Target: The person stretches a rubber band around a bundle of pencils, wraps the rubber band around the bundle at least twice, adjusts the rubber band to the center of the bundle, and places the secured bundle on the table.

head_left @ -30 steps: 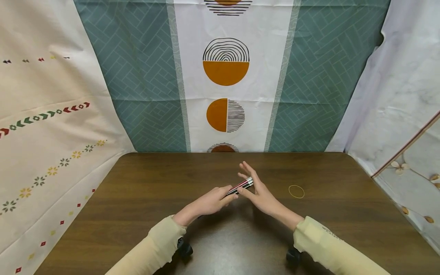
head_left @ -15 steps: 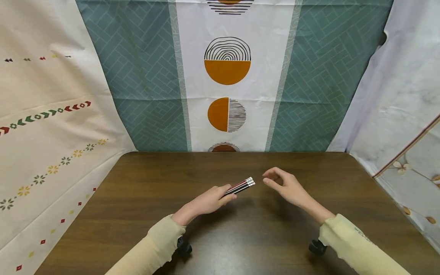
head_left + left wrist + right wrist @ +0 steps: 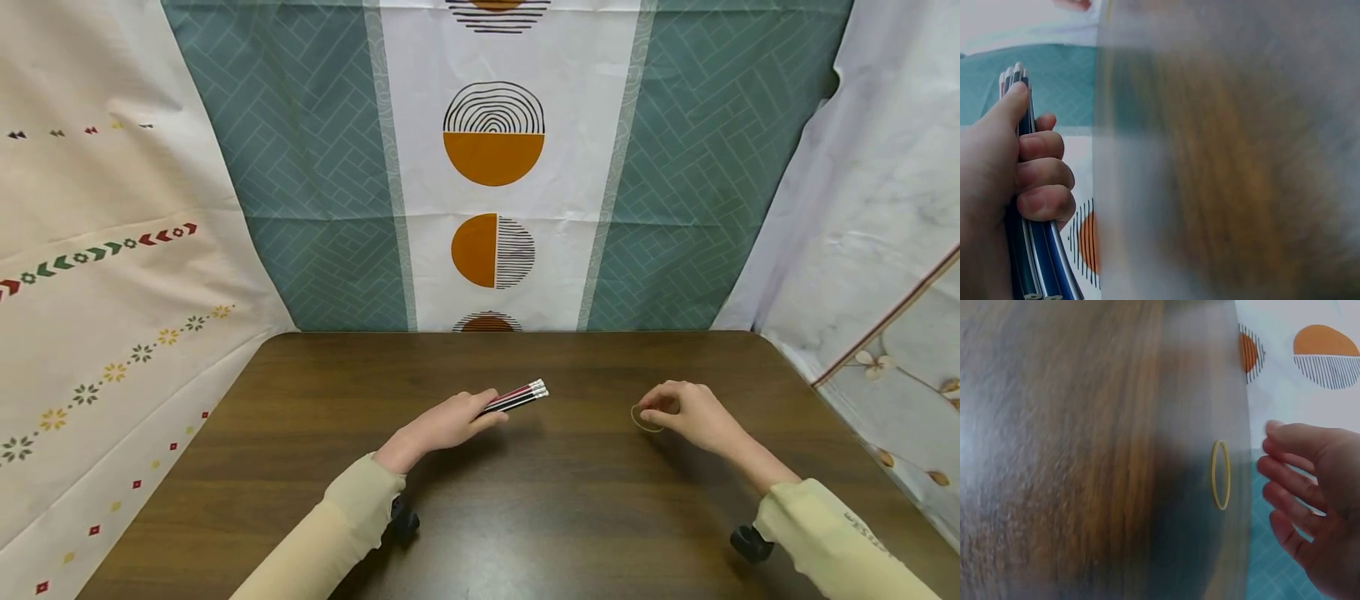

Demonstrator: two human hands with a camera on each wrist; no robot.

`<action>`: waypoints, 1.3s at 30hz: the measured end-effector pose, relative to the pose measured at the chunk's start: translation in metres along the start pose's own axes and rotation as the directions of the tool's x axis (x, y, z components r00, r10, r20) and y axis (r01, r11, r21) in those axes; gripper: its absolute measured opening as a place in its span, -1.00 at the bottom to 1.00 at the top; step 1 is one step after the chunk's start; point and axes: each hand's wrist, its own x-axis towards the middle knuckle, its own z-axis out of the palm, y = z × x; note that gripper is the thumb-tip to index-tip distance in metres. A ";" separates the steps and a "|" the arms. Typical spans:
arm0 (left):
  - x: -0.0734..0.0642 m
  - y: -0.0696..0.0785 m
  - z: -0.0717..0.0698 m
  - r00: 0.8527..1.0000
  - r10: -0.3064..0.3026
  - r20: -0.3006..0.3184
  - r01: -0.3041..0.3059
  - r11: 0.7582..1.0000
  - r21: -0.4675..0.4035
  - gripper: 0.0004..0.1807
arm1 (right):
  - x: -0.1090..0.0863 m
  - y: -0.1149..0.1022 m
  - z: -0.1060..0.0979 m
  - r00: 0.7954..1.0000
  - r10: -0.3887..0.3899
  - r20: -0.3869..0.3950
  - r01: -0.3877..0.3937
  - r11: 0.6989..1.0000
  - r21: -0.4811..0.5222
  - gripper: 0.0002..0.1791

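Grips the pencils point(image 3: 513, 400) in the left hand point(image 3: 450, 419), close to the middle of the scene, with fingers curled firmly round them and thumb pressed along the shafts. Holds them slanting, apparently raised off the table point(image 3: 480, 517), with white-tipped ends toward the far right. Leaves their number hard to tell.

Has just drawn the right hand point(image 3: 697, 414) away from those ends, where a second ago it was close about them, and carried it rightward to the band point(image 3: 1214, 478). Grasps nothing there, with fingers loosely bent and thumb near their tips. Overlaps part of the band in the head view, yet shows a gap from it in the right wrist view. Leaves the band lying as a thin yellow loop on the right of the table, in the same place as a second ago. Means, most likely, relying on the left hand alone for keeping the pencils together, with the right free beside a band as yet around nothing. Backed, past the far edge, by patterned cloth point(image 3: 330, 183).
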 end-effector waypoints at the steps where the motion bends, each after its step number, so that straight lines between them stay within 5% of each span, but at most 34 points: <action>1: 0.001 -0.002 -0.001 1.000 0.009 -0.001 -0.009 1.000 0.010 -0.72 | 0.000 0.002 0.001 1.000 0.003 0.013 -0.002 1.000 -0.026 -0.87; 9: 0.010 -0.009 -0.008 0.999 0.050 -0.006 -0.050 0.997 0.058 -0.74 | 0.001 0.003 0.005 0.990 0.053 0.129 -0.036 0.991 -0.129 -0.82; 14: 0.014 -0.013 -0.010 0.999 0.041 -0.006 -0.041 0.996 0.075 -0.73 | 0.001 0.005 0.007 0.991 0.036 0.131 -0.017 0.989 -0.144 -0.91; 19: 0.015 -0.014 -0.011 0.999 0.039 -0.015 -0.037 0.996 0.083 -0.72 | 0.003 0.008 0.010 0.994 -0.003 0.106 0.019 0.988 -0.156 -0.79; 24: 0.015 -0.015 -0.010 0.999 0.035 -0.013 -0.034 0.998 0.055 -0.70 | 0.006 0.011 0.018 0.996 -0.039 0.084 0.048 0.993 -0.112 -0.78; 32: 0.019 -0.016 -0.009 1.000 0.020 -0.003 -0.020 1.000 -0.001 -0.72 | 0.008 0.009 0.023 0.991 0.041 0.129 -0.053 0.995 0.087 -0.92; 39: 0.020 -0.013 -0.010 1.000 0.009 -0.001 -0.009 1.000 -0.026 -0.76 | 0.008 0.011 0.024 0.986 -0.003 0.168 -0.006 0.999 0.050 -0.88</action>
